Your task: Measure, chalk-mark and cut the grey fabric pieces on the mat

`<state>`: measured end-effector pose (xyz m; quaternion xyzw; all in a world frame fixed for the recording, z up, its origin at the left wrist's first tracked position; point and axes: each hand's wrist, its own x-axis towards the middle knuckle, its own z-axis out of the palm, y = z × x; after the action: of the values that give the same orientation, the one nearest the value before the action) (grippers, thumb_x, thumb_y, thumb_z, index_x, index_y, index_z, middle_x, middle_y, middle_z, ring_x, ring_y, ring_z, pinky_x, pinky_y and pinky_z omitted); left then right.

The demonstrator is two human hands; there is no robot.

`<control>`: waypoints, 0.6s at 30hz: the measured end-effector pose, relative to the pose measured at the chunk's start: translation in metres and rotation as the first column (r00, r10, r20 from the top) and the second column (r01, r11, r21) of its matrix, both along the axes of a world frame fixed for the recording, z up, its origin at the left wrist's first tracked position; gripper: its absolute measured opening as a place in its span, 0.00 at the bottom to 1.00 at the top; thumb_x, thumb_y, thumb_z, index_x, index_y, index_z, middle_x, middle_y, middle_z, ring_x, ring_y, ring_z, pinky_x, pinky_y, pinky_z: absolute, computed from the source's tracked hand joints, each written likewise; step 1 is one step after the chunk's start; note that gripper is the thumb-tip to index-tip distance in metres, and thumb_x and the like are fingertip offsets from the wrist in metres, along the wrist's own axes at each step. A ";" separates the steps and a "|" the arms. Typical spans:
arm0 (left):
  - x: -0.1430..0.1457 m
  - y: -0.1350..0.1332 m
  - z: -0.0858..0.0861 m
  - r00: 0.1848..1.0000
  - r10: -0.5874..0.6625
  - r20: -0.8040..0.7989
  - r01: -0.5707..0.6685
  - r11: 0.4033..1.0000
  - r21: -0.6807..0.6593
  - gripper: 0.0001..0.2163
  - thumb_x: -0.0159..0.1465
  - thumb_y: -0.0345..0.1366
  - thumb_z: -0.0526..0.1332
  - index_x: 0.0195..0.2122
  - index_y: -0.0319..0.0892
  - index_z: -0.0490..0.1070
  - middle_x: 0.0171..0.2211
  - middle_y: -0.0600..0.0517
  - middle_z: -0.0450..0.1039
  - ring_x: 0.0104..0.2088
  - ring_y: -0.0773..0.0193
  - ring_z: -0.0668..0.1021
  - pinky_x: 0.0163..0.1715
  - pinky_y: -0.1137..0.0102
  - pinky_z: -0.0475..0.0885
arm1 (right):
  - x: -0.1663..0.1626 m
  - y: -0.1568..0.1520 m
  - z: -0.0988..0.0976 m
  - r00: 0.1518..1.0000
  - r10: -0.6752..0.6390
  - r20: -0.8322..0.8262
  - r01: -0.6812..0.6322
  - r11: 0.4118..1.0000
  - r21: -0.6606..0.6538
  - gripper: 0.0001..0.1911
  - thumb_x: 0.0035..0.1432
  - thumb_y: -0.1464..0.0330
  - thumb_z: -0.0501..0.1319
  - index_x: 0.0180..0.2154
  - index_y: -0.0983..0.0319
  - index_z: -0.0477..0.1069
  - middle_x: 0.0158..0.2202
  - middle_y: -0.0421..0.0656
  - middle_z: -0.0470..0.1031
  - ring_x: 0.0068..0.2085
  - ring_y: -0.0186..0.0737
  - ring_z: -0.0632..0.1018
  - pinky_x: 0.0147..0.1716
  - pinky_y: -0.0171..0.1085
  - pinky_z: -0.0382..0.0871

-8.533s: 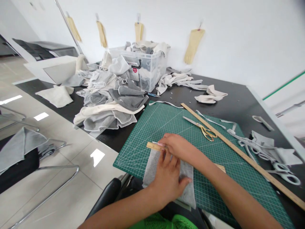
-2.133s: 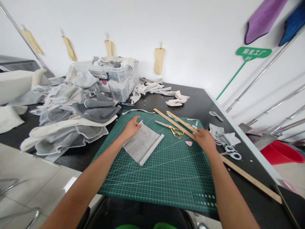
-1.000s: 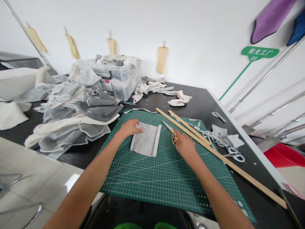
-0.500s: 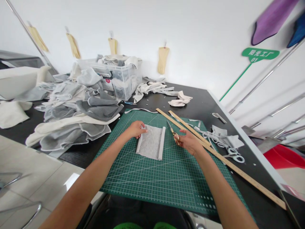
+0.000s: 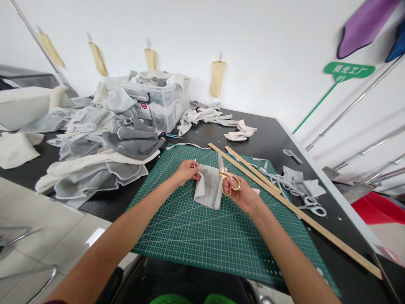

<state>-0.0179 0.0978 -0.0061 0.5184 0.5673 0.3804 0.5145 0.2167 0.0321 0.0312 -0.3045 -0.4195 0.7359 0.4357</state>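
My left hand (image 5: 189, 172) pinches the upper left corner of a light grey piece of fabric (image 5: 211, 188), whose left edge curls up. The fabric lies on a green cutting mat (image 5: 177, 236) marked with a white grid. Gold-handled scissors (image 5: 222, 169) are in my right hand (image 5: 242, 194), with fingers through the handle loops. Their blades point away from me, above the fabric's upper right corner. Something small and pink (image 5: 256, 191) shows just beside my right hand.
Two wooden rulers (image 5: 303, 223) slant across the mat's right side. White-handled scissors (image 5: 312, 207) and fabric scraps (image 5: 292, 174) lie to the right. A heap of grey and cream cloths (image 5: 104, 139) and a clear plastic bin (image 5: 163, 112) stand at the left.
My right hand has lifted the scissors and brought them left to the fabric. The fabric has shifted a little right, and its left edge now curls over in my left hand.
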 end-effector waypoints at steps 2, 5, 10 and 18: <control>0.000 0.000 0.001 0.999 -0.015 -0.043 0.016 1.000 0.023 0.03 0.67 0.31 0.60 0.39 0.38 0.66 0.28 0.54 0.72 0.25 0.69 0.79 0.30 0.68 0.79 | -0.010 -0.009 0.002 0.999 0.039 0.014 -0.039 0.999 0.017 0.16 0.55 0.59 0.72 0.39 0.63 0.76 0.30 0.40 0.74 0.29 0.32 0.72 0.29 0.32 0.67; -0.007 -0.004 0.003 0.989 -0.026 -0.148 0.037 0.997 0.073 0.05 0.63 0.33 0.64 0.37 0.39 0.70 0.28 0.51 0.73 0.31 0.61 0.80 0.33 0.64 0.78 | -0.024 -0.019 -0.002 0.995 0.098 0.029 -0.097 0.995 -0.016 0.16 0.55 0.59 0.72 0.40 0.63 0.75 0.30 0.40 0.73 0.28 0.31 0.73 0.27 0.31 0.65; -0.021 -0.016 0.011 0.791 0.160 -0.591 0.158 0.879 0.449 0.06 0.57 0.35 0.69 0.36 0.42 0.76 0.56 0.44 0.69 0.59 0.45 0.68 0.58 0.52 0.67 | -0.038 -0.024 -0.017 1.000 -0.016 -0.013 0.015 0.991 -0.136 0.18 0.49 0.60 0.75 0.35 0.62 0.73 0.30 0.38 0.71 0.27 0.29 0.71 0.27 0.30 0.66; -0.014 -0.021 0.019 0.553 -0.222 -0.803 0.761 0.526 0.379 0.10 0.65 0.42 0.63 0.31 0.41 0.76 0.35 0.49 0.76 0.41 0.59 0.76 0.46 0.65 0.69 | -0.011 -0.006 -0.017 0.874 -0.100 0.475 0.099 0.995 0.027 0.27 0.52 0.59 0.70 0.50 0.61 0.66 0.26 0.35 0.72 0.24 0.32 0.72 0.24 0.32 0.62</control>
<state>-0.0320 0.0766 0.0132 0.9180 0.3333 0.1722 0.1289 0.2060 0.0262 0.0145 -0.4965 -0.4980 0.6149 0.3570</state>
